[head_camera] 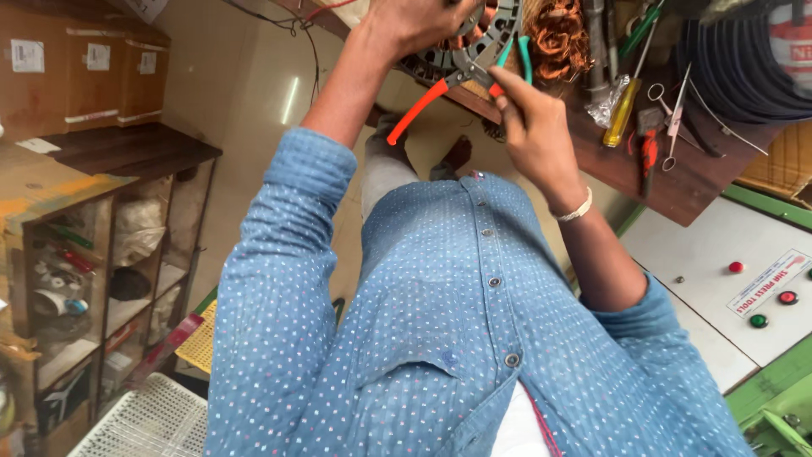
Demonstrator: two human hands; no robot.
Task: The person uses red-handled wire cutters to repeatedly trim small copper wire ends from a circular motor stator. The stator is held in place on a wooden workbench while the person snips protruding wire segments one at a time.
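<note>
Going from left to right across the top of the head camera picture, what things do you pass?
Cardboard boxes → left hand → orange-handled pliers → right hand → copper wire tangle → yellow-handled screwdriver → scissors → black coiled cable.

The left hand [419, 21] is cut off by the top edge, its fingers out of sight. The stator [448, 52] runs off there too, and the plier [461, 76] tips are hidden behind the right hand [533, 127].
</note>
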